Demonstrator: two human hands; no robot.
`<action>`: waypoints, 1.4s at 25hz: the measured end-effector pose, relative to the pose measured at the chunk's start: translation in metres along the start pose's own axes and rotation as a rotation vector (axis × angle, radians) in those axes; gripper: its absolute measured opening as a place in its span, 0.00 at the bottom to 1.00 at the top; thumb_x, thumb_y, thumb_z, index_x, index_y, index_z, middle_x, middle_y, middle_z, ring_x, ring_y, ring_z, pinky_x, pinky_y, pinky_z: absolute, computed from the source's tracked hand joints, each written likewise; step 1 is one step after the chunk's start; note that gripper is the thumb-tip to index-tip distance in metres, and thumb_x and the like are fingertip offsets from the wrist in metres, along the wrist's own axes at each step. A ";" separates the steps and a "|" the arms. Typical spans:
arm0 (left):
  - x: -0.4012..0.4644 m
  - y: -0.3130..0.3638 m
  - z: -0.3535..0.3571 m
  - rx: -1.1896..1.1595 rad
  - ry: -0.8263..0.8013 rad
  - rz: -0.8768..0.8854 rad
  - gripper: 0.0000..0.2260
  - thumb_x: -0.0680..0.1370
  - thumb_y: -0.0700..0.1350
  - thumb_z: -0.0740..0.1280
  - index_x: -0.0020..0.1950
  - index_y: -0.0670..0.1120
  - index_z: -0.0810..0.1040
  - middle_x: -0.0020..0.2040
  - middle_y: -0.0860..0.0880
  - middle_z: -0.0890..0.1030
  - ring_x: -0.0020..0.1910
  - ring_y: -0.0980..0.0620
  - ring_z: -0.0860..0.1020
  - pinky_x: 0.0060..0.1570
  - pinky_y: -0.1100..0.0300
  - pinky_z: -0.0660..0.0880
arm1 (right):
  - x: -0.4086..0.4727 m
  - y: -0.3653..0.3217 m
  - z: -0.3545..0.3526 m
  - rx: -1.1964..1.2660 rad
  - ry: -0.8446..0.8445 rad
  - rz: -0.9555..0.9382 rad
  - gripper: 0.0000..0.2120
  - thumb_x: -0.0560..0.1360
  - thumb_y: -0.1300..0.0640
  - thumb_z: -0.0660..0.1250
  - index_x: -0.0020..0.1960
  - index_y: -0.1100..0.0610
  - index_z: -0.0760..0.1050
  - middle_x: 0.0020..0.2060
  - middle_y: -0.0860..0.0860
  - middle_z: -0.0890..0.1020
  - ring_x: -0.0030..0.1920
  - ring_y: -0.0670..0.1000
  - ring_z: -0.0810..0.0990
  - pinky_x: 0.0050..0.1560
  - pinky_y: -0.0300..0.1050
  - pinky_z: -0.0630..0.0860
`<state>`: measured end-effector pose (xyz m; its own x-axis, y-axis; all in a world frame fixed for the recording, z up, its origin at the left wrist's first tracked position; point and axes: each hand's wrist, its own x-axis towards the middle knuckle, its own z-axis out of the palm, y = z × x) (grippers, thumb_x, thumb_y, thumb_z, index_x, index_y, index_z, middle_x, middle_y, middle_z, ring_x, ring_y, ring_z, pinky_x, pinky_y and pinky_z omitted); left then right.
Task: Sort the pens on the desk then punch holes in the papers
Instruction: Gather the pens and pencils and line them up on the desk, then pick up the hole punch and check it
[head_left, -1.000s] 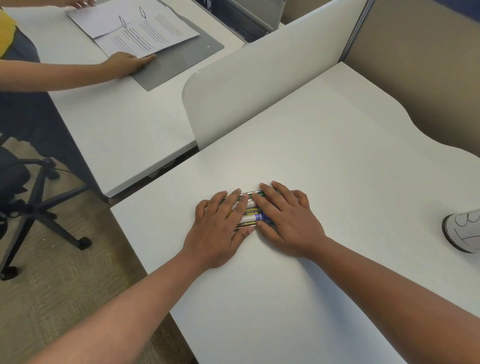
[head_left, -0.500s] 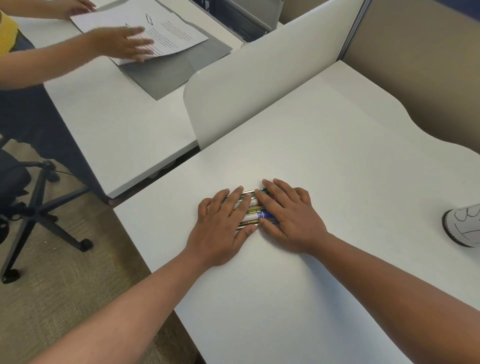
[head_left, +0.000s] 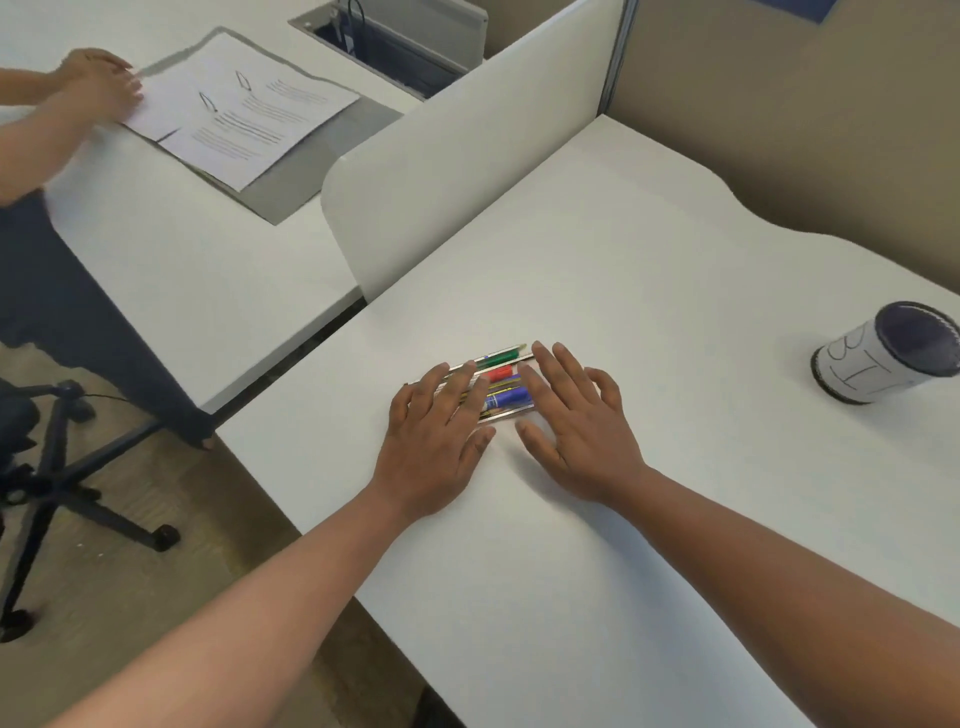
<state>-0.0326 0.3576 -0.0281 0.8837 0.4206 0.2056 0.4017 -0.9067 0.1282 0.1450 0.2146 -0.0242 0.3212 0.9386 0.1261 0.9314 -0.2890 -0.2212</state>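
Several pens and markers lie side by side in a tight row on the white desk; green, red and blue caps show. My left hand rests flat with its fingers spread over the left half of the row. My right hand lies flat just right of the row, fingers apart, its index finger beside the pen ends. Neither hand grips anything. No papers or hole punch are on my desk.
A pen cup wrapped in white paper lies tilted at the right edge. A white divider separates the neighbouring desk, where another person's hands handle papers in a grey ring binder. An office chair base stands at left.
My right hand has slid right off the pens, uncovering the coloured caps. The view shifted, bringing the cup further in. The other person's hands moved to the binder's left side.
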 end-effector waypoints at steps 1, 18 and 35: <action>0.002 0.011 -0.002 -0.015 0.009 0.021 0.23 0.84 0.55 0.56 0.76 0.46 0.71 0.77 0.46 0.70 0.75 0.40 0.68 0.69 0.44 0.62 | -0.012 0.002 -0.008 0.009 0.001 0.026 0.29 0.83 0.41 0.51 0.81 0.51 0.59 0.82 0.50 0.57 0.82 0.52 0.53 0.75 0.54 0.54; 0.001 0.331 -0.012 -0.426 -0.404 0.477 0.25 0.82 0.60 0.60 0.74 0.47 0.74 0.74 0.50 0.74 0.74 0.48 0.69 0.73 0.52 0.63 | -0.330 0.113 -0.138 0.169 0.001 0.771 0.25 0.79 0.50 0.54 0.76 0.49 0.69 0.75 0.47 0.71 0.75 0.49 0.66 0.71 0.53 0.58; -0.019 0.405 0.019 -0.740 -0.617 0.035 0.09 0.72 0.53 0.75 0.45 0.50 0.82 0.42 0.55 0.80 0.43 0.54 0.78 0.42 0.59 0.74 | -0.385 0.140 -0.108 0.469 0.057 0.931 0.20 0.74 0.59 0.71 0.65 0.52 0.77 0.62 0.48 0.80 0.60 0.53 0.76 0.61 0.52 0.75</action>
<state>0.1182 -0.0185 0.0016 0.9480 0.1116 -0.2981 0.3057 -0.5808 0.7545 0.1705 -0.2075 0.0007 0.8972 0.3683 -0.2439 0.1553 -0.7799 -0.6064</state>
